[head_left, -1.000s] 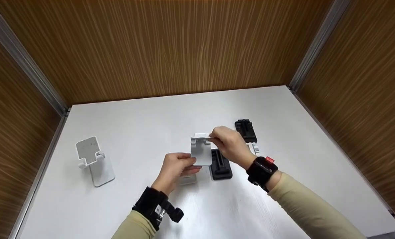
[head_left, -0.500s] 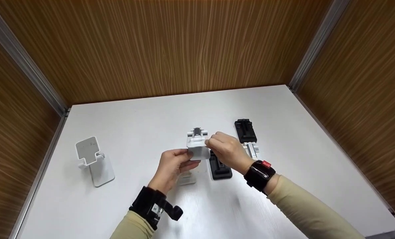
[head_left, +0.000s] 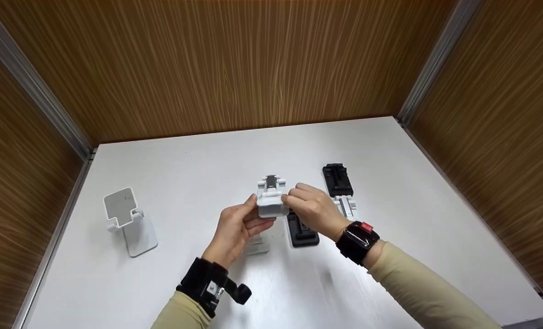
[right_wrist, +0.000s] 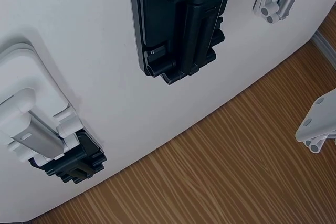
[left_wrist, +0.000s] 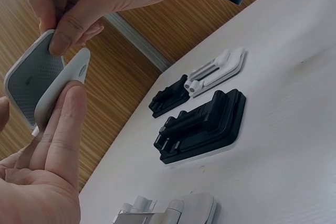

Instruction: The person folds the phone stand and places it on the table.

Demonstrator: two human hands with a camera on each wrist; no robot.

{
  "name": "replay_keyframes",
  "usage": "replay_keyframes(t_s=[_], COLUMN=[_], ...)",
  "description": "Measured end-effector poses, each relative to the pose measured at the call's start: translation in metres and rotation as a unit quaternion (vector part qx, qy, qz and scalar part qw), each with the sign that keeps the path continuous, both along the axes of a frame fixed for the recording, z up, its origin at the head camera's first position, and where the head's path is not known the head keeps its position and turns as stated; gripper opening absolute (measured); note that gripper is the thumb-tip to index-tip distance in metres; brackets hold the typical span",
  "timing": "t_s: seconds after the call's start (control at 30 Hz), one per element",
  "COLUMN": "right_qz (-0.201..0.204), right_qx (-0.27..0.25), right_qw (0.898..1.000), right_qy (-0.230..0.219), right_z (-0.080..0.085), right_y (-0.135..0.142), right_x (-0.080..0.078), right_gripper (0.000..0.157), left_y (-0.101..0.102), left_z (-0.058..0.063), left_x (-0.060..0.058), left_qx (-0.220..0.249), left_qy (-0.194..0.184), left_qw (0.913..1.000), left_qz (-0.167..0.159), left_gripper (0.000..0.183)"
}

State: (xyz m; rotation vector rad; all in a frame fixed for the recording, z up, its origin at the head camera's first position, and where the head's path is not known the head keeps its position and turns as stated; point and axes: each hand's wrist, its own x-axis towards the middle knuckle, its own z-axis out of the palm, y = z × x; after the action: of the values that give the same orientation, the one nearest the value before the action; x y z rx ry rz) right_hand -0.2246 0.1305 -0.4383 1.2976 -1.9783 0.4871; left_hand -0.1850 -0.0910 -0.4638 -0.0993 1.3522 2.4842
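A white folding phone stand [head_left: 271, 203] is held up over the table between both hands. My left hand [head_left: 237, 224] supports it from below. In the left wrist view its straight fingers [left_wrist: 68, 124] lie flat along the rounded plate, with the thumb at the side. My right hand [head_left: 312, 205] pinches the other, grey-padded plate [left_wrist: 34, 80] at its edge with thumb and fingers. The two plates lean close together at a narrow angle. The stand's hinge part [head_left: 271, 182] points away. At the right edge of the right wrist view part of the stand [right_wrist: 320, 124] shows; the hand is hidden there.
Beneath the hands lie a folded black stand [head_left: 304, 233] and a white one [head_left: 257, 248], partly covered. Right of them are another black stand [head_left: 337, 179] and a white one [head_left: 345, 205]. An unfolded white stand [head_left: 139, 235] stands at left. Wooden panels [head_left: 253, 68] enclose the table.
The held stand has tilted so its hinge side shows, and its plates have swung closer together. My left thumb has shifted from the plate's face to its side edge.
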Motion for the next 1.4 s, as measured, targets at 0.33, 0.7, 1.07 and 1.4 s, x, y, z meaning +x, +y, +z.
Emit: replay_keyframes(t_s=[0.33,0.7,1.07,1.4], right_qz=[0.015,0.067,0.005,-0.087], right_qx=[0.011,0.013,-0.036,-0.094], right_qw=[1.000,0.995,0.978,0.785], right_qy=[-0.008,-0.068,-0.205,-0.607], right_z=[0.0014,0.0051,-0.0012,0.0017], right_y=[0.0017,0.0069,0.0075,0.0051], right_x=[0.0008,0.0023,0.0039,0.0085], right_gripper=[0.018,0.016,0.012,0.026], left_y=[-0.0003,-0.0028,-0.0033,-0.0039], left_z=[0.0017,-0.0021,-0.0030,-0.0035], left_x=[0.0004,-0.0008,-0.0003,0.0003], left_qx=[0.015,0.041,0.004,-0.019], left_qy=[-0.006,0.011,0.027,0.035], left_qw=[0.9999,0.9986,0.9990,0.9987], left_qz=[0.006,0.033,0.036,0.031], left_gripper=[0.044,0.033,0.034,0.038])
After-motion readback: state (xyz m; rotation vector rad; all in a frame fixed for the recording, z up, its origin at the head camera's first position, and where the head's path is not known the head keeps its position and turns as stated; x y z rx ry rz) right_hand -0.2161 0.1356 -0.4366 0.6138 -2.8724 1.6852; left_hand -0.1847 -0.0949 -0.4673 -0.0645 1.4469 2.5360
